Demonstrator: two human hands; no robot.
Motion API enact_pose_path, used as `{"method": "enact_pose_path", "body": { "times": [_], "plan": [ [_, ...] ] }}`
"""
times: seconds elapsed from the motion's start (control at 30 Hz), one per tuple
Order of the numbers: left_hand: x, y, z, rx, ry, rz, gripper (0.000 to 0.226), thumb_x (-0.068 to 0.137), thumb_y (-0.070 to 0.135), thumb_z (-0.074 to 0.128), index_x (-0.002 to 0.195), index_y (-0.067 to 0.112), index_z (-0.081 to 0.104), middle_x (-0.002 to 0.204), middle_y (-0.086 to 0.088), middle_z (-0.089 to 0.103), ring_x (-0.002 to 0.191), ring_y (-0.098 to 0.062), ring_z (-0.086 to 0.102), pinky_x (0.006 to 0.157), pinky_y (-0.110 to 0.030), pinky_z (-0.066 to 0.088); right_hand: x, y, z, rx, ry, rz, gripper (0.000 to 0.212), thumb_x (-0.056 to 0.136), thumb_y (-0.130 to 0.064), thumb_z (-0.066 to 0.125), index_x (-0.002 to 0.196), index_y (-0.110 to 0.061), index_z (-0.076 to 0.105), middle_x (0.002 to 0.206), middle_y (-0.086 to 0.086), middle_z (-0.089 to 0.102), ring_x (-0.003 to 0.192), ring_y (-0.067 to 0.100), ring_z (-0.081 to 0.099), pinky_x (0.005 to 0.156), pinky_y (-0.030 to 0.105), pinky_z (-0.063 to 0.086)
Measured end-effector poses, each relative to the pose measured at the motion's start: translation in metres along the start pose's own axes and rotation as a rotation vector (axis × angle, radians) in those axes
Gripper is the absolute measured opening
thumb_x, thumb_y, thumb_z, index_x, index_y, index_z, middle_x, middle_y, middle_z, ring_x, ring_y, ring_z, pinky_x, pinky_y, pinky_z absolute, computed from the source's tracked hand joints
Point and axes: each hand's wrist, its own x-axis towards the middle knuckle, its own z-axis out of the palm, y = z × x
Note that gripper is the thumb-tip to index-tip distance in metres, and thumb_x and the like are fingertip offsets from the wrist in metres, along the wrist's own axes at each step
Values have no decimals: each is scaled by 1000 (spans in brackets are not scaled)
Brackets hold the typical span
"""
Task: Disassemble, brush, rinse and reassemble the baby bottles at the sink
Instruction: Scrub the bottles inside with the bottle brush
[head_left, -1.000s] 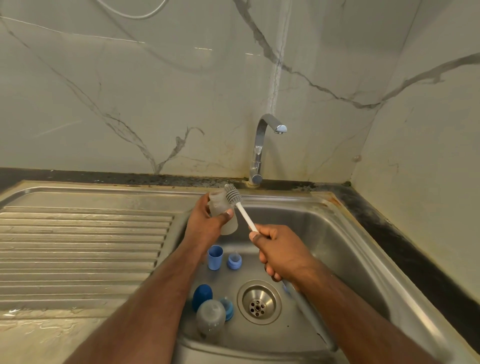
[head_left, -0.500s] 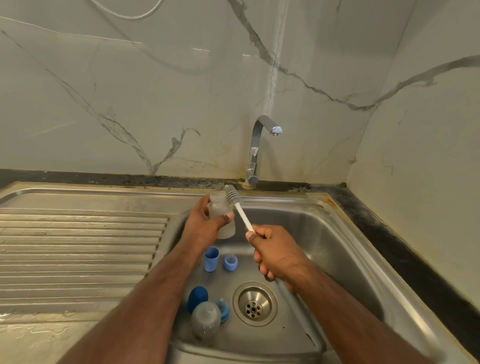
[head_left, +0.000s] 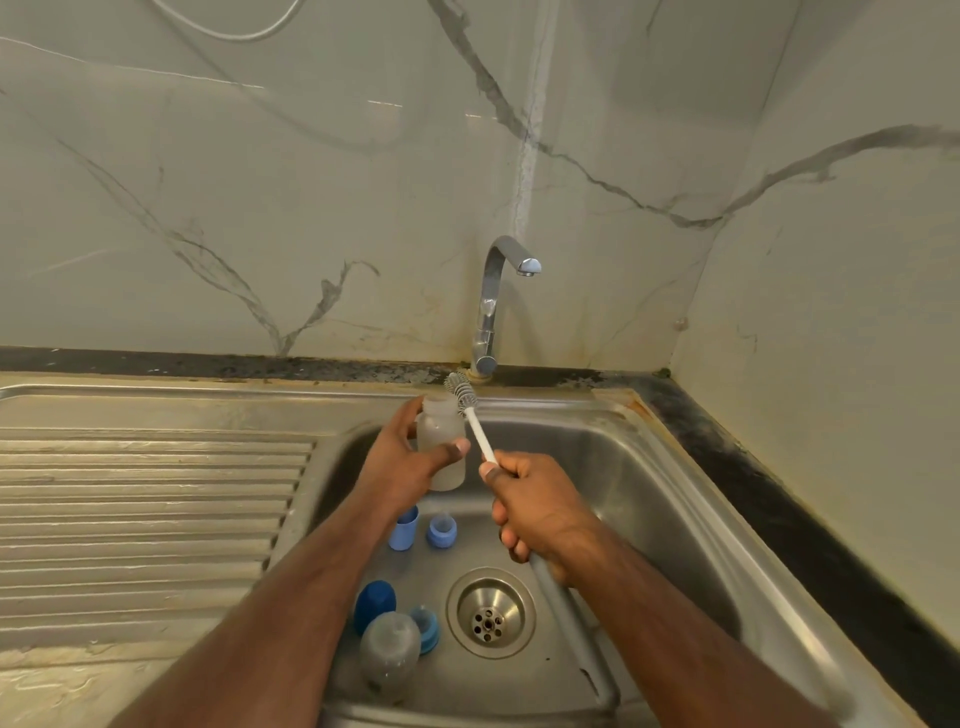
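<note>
Here, over the sink, my left hand is gripping the open bottle upright, mouth toward twelve o'clock, while my right hand is clasping the brush, its bristles poised just beside the rim at one o'clock.

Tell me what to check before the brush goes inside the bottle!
1. Bottle gripped firmly by the left hand: ok.
2. Bottle mouth open, no cap on it: ok.
3. Brush held by the right hand on its white handle: ok.
4. Bristles lined up with the mouth: not ok, they sit beside the rim, outside.
5. Water running from the tap: not ok, no stream visible.
6. Soap on the bristles: cannot tell.
</note>
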Motion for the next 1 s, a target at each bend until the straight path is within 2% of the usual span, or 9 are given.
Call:
{"method": "enact_pose_path", "body": {
  "times": [0.07, 0.13, 0.3, 0.43, 0.57, 0.7, 0.8, 0.9, 1.0],
  "plan": [
    [4, -1, -5, -8, 43, -24, 65, 84, 28, 83, 140, 28, 51, 121, -1, 62, 103, -19, 64, 80, -42, 62, -3, 0, 3, 10, -26, 1, 21, 105, -27, 47, 121, -36, 59, 70, 5, 53, 46, 11, 46, 42, 24, 38],
    [8, -2, -14, -71, 101, -79, 59, 84, 26, 82, 135, 25, 53, 117, -3, 64, 97, -19, 66, 77, -47, 62, -7, 0, 8, -10, -63, -7, 23, 105, -28, 47, 123, -38, 57, 69, 4, 53, 46, 11, 45, 42, 23, 38],
    [4, -1, -8, -63, 14, -73, 65, 83, 30, 84, 139, 29, 49, 122, -3, 63, 97, -17, 67, 61, -27, 61, -3, -2, 6, -5, -20, -19, 16, 106, -28, 46, 103, -36, 59, 70, 6, 53, 45, 11, 45, 42, 25, 37],
    [2, -2, 0, -10, -16, -72, 69, 80, 38, 85, 138, 29, 47, 119, -1, 63, 102, -21, 68, 72, -41, 65, -1, 0, -4, 18, -2, -18, 19, 105, -27, 48, 94, -33, 62, 70, 7, 51, 45, 12, 45, 45, 27, 36],
    [1, 1, -6, -61, -65, -127, 54, 84, 39, 81, 128, 28, 53, 114, -2, 67, 99, -20, 70, 68, -37, 64, -2, 1, -3, 10, -31, -30, 23, 105, -28, 48, 90, -41, 60, 69, 5, 52, 44, 12, 45, 44, 27, 36],
    [-1, 2, -11, -328, -232, -254, 41, 96, 17, 67, 134, 28, 55, 125, -10, 67, 110, -30, 69, 80, -42, 63, -1, 0, -5, 28, -16, -13, 27, 105, -24, 44, 90, -40, 59, 68, 6, 50, 44, 13, 44, 45, 28, 35],
    [0, -2, -10, -276, -189, -190, 52, 93, 16, 72, 139, 29, 52, 127, -8, 65, 111, -28, 69, 82, -46, 63, 1, 0, -5, 2, 8, -28, 23, 105, -22, 44, 99, -39, 58, 69, 6, 52, 46, 13, 46, 46, 28, 37],
    [4, -4, -6, -209, -114, -150, 64, 86, 24, 82, 141, 34, 50, 128, -10, 64, 111, -29, 68, 85, -51, 62, 1, 0, -3, -16, 32, -39, 30, 105, -22, 45, 124, -45, 51, 71, 5, 55, 44, 11, 46, 43, 26, 38],
    [5, -1, -6, -55, -37, -79, 62, 86, 31, 81, 139, 33, 50, 115, -2, 65, 104, -23, 68, 83, -48, 62, 0, -1, -3, -61, 16, -31, 39, 105, -23, 45, 140, -39, 49, 71, 5, 55, 45, 10, 46, 43, 25, 39]
  ]
}}
